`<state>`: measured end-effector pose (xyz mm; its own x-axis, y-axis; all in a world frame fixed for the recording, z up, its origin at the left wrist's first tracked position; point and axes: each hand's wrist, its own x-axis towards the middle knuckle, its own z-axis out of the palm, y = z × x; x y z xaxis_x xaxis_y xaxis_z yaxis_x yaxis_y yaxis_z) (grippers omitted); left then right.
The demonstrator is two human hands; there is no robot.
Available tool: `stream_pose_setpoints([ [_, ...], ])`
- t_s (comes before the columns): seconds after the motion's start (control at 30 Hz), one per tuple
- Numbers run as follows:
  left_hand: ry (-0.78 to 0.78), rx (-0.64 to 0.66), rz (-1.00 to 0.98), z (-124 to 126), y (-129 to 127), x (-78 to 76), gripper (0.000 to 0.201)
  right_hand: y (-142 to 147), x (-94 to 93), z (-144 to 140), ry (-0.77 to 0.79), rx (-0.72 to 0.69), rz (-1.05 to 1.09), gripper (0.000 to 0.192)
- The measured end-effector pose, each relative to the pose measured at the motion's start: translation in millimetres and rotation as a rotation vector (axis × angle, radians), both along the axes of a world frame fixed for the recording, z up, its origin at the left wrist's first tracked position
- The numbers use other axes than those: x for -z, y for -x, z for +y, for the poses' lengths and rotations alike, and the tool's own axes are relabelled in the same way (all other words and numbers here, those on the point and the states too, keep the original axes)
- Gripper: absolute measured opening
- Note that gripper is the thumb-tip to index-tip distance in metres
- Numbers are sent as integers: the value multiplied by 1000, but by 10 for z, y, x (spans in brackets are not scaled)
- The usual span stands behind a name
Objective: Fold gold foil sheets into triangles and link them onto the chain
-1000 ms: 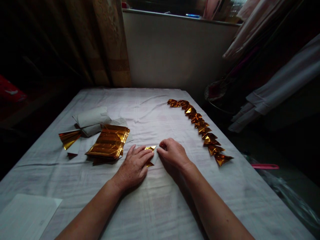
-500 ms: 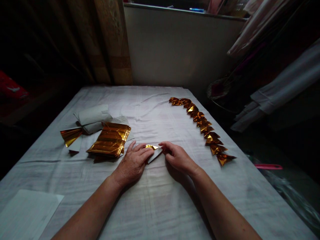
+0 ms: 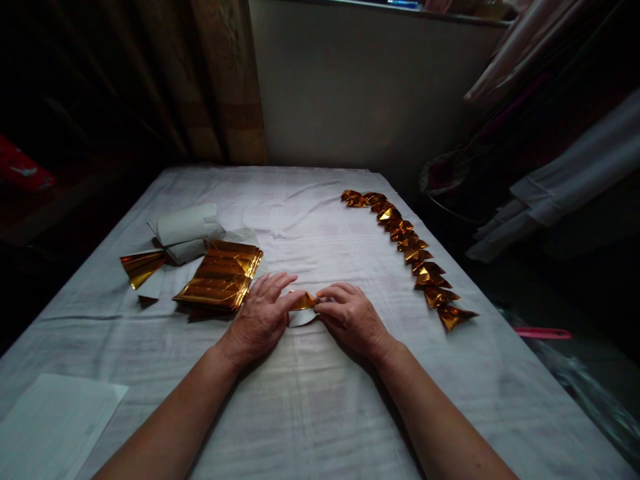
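At the near left corner of the tabletop (image 3: 310, 413), which is covered with a white cloth, lies a white sheet (image 3: 50, 420). Farther back on the left sits a small gold fan-shaped fold (image 3: 141, 267) on a scrap of white paper, just beside a bundle of white paper (image 3: 186, 230). Next to these lies a stack of gold foil sheets (image 3: 220, 283), slightly fanned.

The left hand (image 3: 260, 320) rests palm down on the cloth just beside that stack, fingers spread and flat; its thumb and forefinger press on the left end of a small gold foil piece (image 3: 303, 301). The piece lies on the cloth at the middle of the tabletop, between the two hands, with a white underside showing below its gold flap. The right hand (image 3: 353, 317) meets it from the other side, its grip narrow, fingertips pinching the right end of the piece.

Along the right edge of the tabletop runs a row of folded gold pieces (image 3: 413, 257), overlapping one another from the far end toward the near side.
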<state>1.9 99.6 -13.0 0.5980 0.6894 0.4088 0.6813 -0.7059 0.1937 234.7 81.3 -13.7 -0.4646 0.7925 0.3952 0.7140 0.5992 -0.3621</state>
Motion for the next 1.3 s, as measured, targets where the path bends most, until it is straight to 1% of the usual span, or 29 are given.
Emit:
stream_pose_setpoints([
  [0.1, -61, -72, -7, -25, -13, -24, 16, 37, 4, -40, 23, -74, 46, 11],
  [0.13, -70, -89, 16, -40, -16, -32, 10, 48, 13, -48, 36, -89, 66, 10],
  [0.27, -58, -137, 126, -115, -16, -33, 20, 47, 64, -45, 66, -124, 148, 10],
  [0.37, -28, -140, 128, -159, -21, -17, 20, 9, 94, -25, 96, -180, 186, 12],
  [0.43, -22, -117, 110, -179, -35, -11, 20, -7, 110, -15, 126, -184, 215, 12],
  [0.57, 12, -80, 64, -220, -73, -17, 20, 15, 135, -14, 138, -123, 265, 9],
  [0.73, 87, -64, 31, -270, -94, -47, 20, 84, 115, -37, 143, -36, 265, 6],
  [0.87, 109, -90, 29, -294, -117, -46, 22, 137, 87, -57, 150, 13, 250, 7],
  [1.0, 89, -142, 32, -305, -159, -17, 22, 177, 86, -65, 152, 54, 222, 12],
  [1.1, 74, -175, 33, -306, -180, 2, 23, 190, 88, -63, 149, 55, 213, 14],
  [1.3, 91, -198, 24, -304, -195, -4, 22, 197, 67, -60, 169, 55, 204, 15],
])
